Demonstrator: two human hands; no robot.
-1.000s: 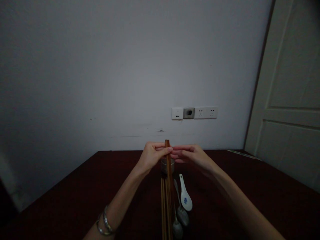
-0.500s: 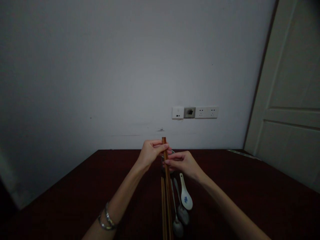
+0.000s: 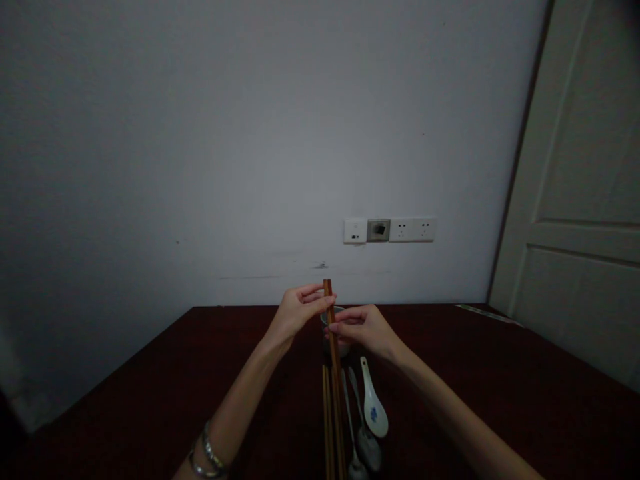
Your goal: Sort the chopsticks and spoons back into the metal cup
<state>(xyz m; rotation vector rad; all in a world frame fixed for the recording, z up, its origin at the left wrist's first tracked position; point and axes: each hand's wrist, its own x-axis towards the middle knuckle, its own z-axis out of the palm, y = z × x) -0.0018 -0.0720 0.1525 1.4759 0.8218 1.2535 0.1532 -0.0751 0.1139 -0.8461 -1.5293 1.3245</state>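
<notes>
A pair of brown wooden chopsticks (image 3: 334, 360) is raised toward the wall, its far ends side by side. My left hand (image 3: 299, 312) pinches the pair near the top, thumb across the front. Lower down, my right hand (image 3: 367, 328) grips the same pair between thumb and fingers. Behind the hands stands a cup or bowl (image 3: 339, 309), mostly hidden, its rim showing. Thinner, lighter chopsticks (image 3: 327, 427) lie on the table just left of the held pair. To the right lie two metal spoons (image 3: 369, 450) and a white ceramic spoon (image 3: 375, 410) with a blue mark.
The dark red-brown table (image 3: 200, 373) runs up to a pale wall (image 3: 250, 133). Sockets and a switch (image 3: 390, 230) sit on the wall. A pale door (image 3: 585, 200) is at the right. A thin strip (image 3: 490, 315) lies near the table's back right edge.
The view has tilted up slightly, so the table things sit lower in the picture. Both hands stay on the chopsticks, the left slightly lower on screen; more of the cup's rim shows.
</notes>
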